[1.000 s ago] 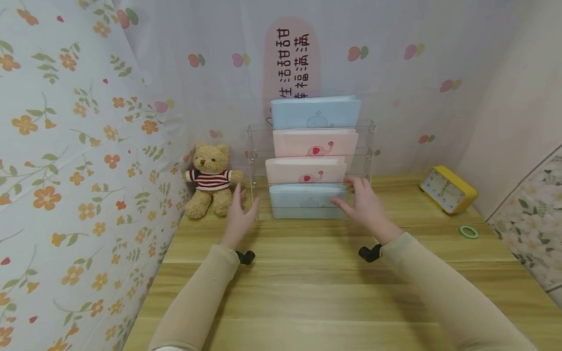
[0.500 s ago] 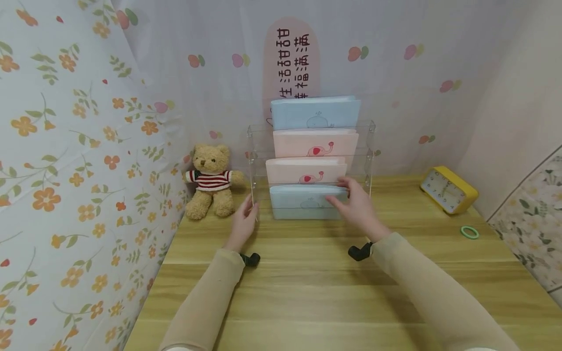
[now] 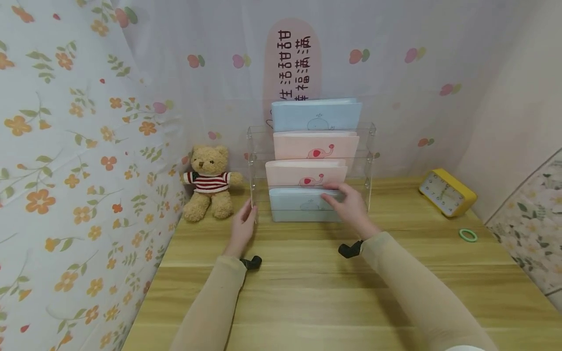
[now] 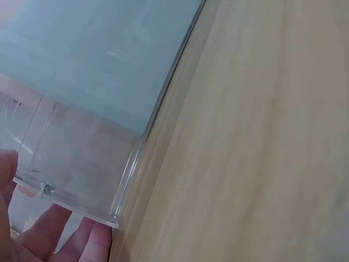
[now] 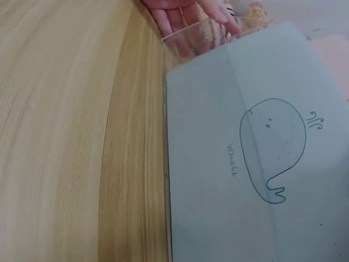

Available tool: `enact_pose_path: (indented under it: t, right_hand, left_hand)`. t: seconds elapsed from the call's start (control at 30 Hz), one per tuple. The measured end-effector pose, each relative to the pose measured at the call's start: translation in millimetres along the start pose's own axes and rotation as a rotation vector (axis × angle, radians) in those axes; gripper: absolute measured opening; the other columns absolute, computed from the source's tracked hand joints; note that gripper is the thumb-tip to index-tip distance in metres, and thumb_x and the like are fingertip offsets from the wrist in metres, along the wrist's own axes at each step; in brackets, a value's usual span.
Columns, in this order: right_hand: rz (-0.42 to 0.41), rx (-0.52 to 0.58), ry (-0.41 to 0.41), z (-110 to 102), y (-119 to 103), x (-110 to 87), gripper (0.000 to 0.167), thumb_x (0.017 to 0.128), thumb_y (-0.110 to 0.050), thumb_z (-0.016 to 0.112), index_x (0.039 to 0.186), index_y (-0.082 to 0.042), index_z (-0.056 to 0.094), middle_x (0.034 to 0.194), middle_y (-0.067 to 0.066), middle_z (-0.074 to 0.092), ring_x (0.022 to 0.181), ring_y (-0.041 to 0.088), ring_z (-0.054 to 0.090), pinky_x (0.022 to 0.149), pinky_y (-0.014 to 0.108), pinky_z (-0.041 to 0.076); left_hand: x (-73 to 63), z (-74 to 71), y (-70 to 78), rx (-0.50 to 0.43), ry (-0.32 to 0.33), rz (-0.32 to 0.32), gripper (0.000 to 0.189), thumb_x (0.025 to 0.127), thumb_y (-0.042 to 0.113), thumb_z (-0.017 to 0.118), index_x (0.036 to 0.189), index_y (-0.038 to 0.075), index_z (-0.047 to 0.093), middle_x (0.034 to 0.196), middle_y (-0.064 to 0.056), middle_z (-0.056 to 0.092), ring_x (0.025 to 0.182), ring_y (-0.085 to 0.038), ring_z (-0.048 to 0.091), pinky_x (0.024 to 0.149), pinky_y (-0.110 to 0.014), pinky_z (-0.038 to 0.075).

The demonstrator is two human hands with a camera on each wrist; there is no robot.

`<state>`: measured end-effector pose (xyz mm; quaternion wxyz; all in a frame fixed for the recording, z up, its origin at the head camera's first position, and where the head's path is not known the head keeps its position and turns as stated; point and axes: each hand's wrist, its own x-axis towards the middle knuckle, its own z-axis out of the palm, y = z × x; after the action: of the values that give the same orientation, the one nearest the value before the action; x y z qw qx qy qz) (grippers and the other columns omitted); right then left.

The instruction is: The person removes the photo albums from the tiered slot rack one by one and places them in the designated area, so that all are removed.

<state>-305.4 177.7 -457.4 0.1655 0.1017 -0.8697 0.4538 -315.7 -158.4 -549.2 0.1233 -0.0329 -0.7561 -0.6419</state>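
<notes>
A clear acrylic rack (image 3: 253,168) stands at the back of the table, holding tiered folders. Lowest is a pale blue folder (image 3: 285,204), with a whale drawing and the word "Whale" in the right wrist view. Above it come a pink elephant folder (image 3: 285,171), another pink folder (image 3: 291,142) and a blue whale folder (image 3: 291,114). My left hand (image 3: 242,229) holds the rack's left side panel (image 4: 76,204), fingers outside it and thumb at the front. At the lowest folder's top edge, my right hand (image 3: 349,207) has its thumb in front and fingers above, slightly apart.
A teddy bear (image 3: 210,183) in a striped sweater sits left of the rack. On the right are a yellow alarm clock (image 3: 448,192) and a green ring (image 3: 468,235). Floral curtain (image 3: 79,161) borders the wooden table (image 3: 303,292) on the left.
My left hand has moved from beside the teddy bear onto the rack's left side. The right hand has slid leftward along the lowest folder's top edge. The folders look unmoved.
</notes>
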Motion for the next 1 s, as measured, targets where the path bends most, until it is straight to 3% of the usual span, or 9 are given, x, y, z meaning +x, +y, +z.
enact_pose_path:
  t: [0.17, 0.4, 0.6, 0.7, 1.0]
  right_hand:
    - [-0.010, 0.027, 0.005, 6, 1, 1.6, 0.034, 0.099, -0.019, 0.085, 0.130, -0.006, 0.079, 0.137, 0.021, 0.075, 0.136, 0.042, 0.067, 0.120, 0.060, 0.049]
    - [0.039, 0.013, 0.014, 7, -4, 5.4, 0.029, 0.101, -0.019, 0.083, 0.126, -0.003, 0.080, 0.132, 0.024, 0.072, 0.133, 0.044, 0.064, 0.115, 0.059, 0.049]
    - [0.094, 0.027, 0.048, 11, -6, 5.8, 0.024, 0.101, -0.017, 0.082, 0.122, -0.004, 0.081, 0.121, 0.020, 0.067, 0.109, 0.033, 0.060, 0.088, 0.036, 0.044]
    - [0.104, 0.019, 0.089, 14, -7, 4.1, 0.020, 0.101, -0.015, 0.082, 0.119, -0.006, 0.083, 0.115, 0.016, 0.066, 0.095, 0.026, 0.053, 0.077, 0.030, 0.040]
    - [-0.036, 0.084, 0.275, 5, -37, -1.4, 0.019, 0.093, -0.005, 0.087, 0.110, 0.002, 0.084, 0.100, 0.021, 0.062, 0.097, 0.027, 0.055, 0.082, 0.024, 0.033]
  left_hand:
    - [-2.4, -5.4, -0.6, 0.014, 0.006, 0.002, 0.050, 0.115, 0.024, 0.061, 0.161, 0.005, 0.055, 0.162, -0.020, 0.060, 0.140, -0.041, 0.066, 0.119, -0.056, 0.053]
    - [1.8, -4.5, -0.1, 0.034, -0.002, 0.001, 0.052, 0.116, 0.027, 0.060, 0.162, 0.006, 0.054, 0.160, -0.020, 0.062, 0.141, -0.039, 0.066, 0.119, -0.053, 0.054]
    - [1.5, -2.5, 0.5, 0.042, 0.005, -0.031, 0.051, 0.114, 0.027, 0.063, 0.161, 0.009, 0.056, 0.155, -0.018, 0.067, 0.137, -0.037, 0.068, 0.116, -0.051, 0.056]
    - [0.1, -2.4, 0.4, 0.043, -0.003, -0.041, 0.051, 0.115, 0.027, 0.063, 0.162, 0.009, 0.056, 0.154, -0.018, 0.067, 0.137, -0.036, 0.069, 0.116, -0.049, 0.056]
    - [-0.9, -2.3, -0.3, 0.013, 0.014, -0.013, 0.048, 0.114, 0.020, 0.063, 0.159, 0.005, 0.057, 0.147, -0.025, 0.070, 0.133, -0.040, 0.070, 0.109, -0.037, 0.059]
